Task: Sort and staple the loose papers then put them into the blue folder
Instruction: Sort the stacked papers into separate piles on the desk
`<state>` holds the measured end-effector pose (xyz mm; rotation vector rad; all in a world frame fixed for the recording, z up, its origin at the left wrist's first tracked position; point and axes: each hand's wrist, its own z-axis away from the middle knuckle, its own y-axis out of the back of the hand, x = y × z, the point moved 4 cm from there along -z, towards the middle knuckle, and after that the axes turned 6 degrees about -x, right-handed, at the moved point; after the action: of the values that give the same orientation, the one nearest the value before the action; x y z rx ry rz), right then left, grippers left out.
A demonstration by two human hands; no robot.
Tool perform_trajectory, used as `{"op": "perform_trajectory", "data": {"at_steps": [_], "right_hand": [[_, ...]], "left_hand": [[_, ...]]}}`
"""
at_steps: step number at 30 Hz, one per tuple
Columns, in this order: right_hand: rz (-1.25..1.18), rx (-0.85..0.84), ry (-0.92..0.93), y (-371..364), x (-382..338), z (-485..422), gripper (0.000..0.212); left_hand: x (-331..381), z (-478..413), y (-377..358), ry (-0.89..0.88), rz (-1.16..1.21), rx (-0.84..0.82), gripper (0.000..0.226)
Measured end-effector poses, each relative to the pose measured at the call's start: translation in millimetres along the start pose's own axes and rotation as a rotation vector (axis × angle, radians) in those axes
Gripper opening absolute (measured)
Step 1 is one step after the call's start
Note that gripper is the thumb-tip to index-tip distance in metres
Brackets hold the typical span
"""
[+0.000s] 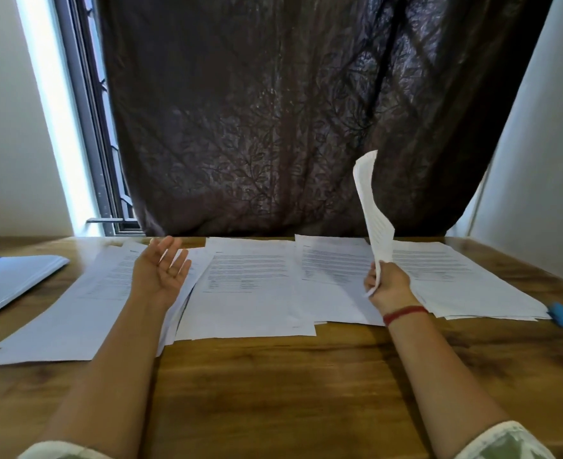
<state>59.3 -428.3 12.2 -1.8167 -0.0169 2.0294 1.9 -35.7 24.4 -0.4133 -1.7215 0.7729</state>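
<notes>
Now right hand [386, 281] grips upright sheet [374, 210]; left hand [162, 268] spread, empty.

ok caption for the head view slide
Right hand holds up a curled sheet while the open left hand hovers over papers spread across the wooden table, folder at left.

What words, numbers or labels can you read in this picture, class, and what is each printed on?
None can be read.
Papers on the table: printed lines, too blurred to read.
Sheet held up by the right hand: faint print, unreadable.
Folder and blue stapler: no lettering visible.
</notes>
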Motion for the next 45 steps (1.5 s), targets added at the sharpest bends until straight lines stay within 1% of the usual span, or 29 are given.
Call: {"op": "perform_trajectory", "data": {"at_steps": [1, 3, 5, 7, 10, 13, 15, 20, 24, 26, 28, 30, 33, 36, 38, 40, 42, 44, 45], "right_hand": [[-0.058, 0.006, -0.029, -5.8, 0.8, 5.3, 0.016], [-0.002, -0.042, -0.028, -18.1, 2.4, 14.4, 0.015], [0.182, -0.083, 0.082, -31.5, -0.2, 22.4, 0.013], [0.288, -0.069, 0.147, -37.0, -0.7, 25.8, 0.017], [0.279, -0.046, 0.164, -32.1, -5.9, 27.1, 0.013], [0.157, -0.090, 0.131, -27.5, -3.6, 20.8, 0.019], [0.081, -0.125, 0.089, -27.7, -0.2, 22.1, 0.023], [0.161, -0.174, 0.069, -36.7, 13.4, 22.2, 0.019], [0.134, -0.189, 0.085, -47.9, 18.4, 30.9, 0.027], [0.258, -0.164, 0.120, -55.3, 17.9, 36.5, 0.023], [0.393, -0.112, 0.181, -66.2, 18.2, 44.3, 0.018], [0.425, -0.122, 0.224, -87.3, 23.4, 57.0, 0.015], [0.465, -0.228, 0.232, -142.5, 43.0, 77.0, 0.025], [0.483, -0.337, 0.204, -203.3, 61.3, 102.2, 0.022], [0.520, -0.373, 0.241, -233.8, 70.5, 119.0, 0.019], [0.552, -0.396, 0.254, -250.0, 82.4, 130.0, 0.021], [0.569, -0.418, 0.253, -259.7, 96.3, 137.2, 0.024], [0.614, -0.452, 0.292, -266.3, 104.3, 141.9, 0.022], [0.656, -0.468, 0.328, -267.7, 105.1, 143.3, 0.020]], "left_hand": [[0.6, -0.8, 1.4, 0.005, 0.000, -0.026, 0.045], [-2.6, -6.7, 9.5, 0.033, -0.009, -0.007, 0.053], [-5.0, -9.9, 14.0, 0.051, 0.010, 0.007, 0.055], [-4.5, -9.6, 13.4, 0.044, 0.062, -0.017, 0.055], [-4.2, -7.0, 9.1, 0.042, 0.157, -0.025, 0.055], [-0.5, -4.6, 8.8, 0.035, 0.223, -0.008, 0.056], [5.8, -2.6, 13.0, 0.002, 0.288, 0.019, 0.057], [24.9, 2.4, 32.6, -0.125, 0.557, 0.142, 0.058], [45.7, 8.3, 52.9, -0.256, 0.728, 0.271, 0.051], [53.3, 11.2, 55.8, -0.307, 0.764, 0.275, 0.053], [57.3, 12.6, 56.7, -0.320, 0.704, 0.251, 0.055], [61.0, 13.4, 59.8, -0.289, 0.539, 0.240, 0.055], [76.0, 15.1, 72.9, -0.214, 0.257, 0.253, 0.050], [96.4, 16.3, 94.8, -0.053, -0.017, 0.219, 0.040], [108.1, 17.1, 116.4, 0.012, -0.156, 0.221, 0.041], [116.1, 17.3, 137.6, 0.030, -0.282, 0.281, 0.040], [123.6, 14.8, 152.1, 0.022, -0.385, 0.354, 0.030], [129.4, 9.9, 157.6, 0.043, -0.501, 0.423, 0.023], [131.2, 7.1, 157.0, 0.050, -0.571, 0.458, 0.023]]}}
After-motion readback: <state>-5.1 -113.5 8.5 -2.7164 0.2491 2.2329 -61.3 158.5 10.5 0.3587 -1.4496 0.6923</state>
